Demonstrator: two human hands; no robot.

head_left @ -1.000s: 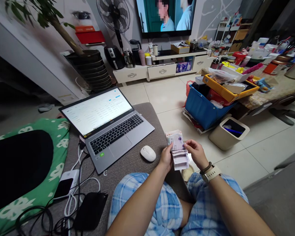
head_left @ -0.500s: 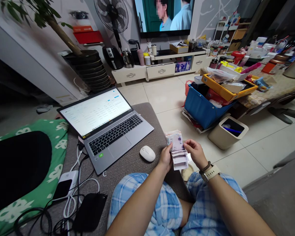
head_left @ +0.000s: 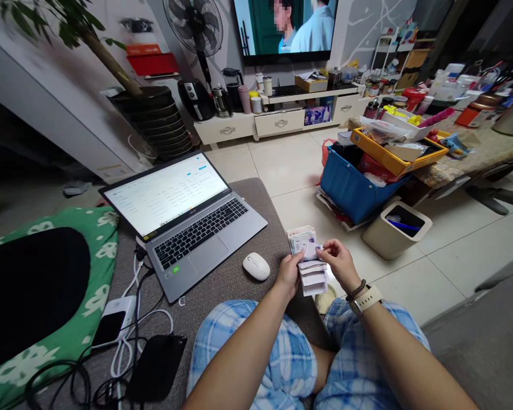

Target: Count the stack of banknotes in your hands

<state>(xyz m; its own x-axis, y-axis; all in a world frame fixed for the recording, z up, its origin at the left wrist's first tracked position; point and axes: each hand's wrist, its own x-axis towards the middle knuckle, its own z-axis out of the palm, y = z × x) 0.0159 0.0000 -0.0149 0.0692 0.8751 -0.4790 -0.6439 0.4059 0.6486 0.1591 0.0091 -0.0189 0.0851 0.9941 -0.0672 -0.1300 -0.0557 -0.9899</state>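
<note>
One banknote stack point(head_left: 311, 249) — held, left hand point(head_left: 288, 273) + right hand point(head_left: 341, 263) | laptop point(head_left: 188, 223) — "acer"

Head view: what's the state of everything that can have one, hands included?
Banknotes: stacked, lower ones spread in tiers
Left hand: gripping them
Right hand: pinching their edge
Laptop: open, screen lit
Television: on
Mouse: unheld
Waste bin: open, something inside
Blue bin: heaped full
Fan: blades look still

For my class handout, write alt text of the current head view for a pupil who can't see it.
A person's left hand grips a fanned stack of banknotes while the right hand pinches one edge. To their left, an open laptop and a white mouse rest on a grey upholstered seat; beyond are a lit television and a blue container.
</note>
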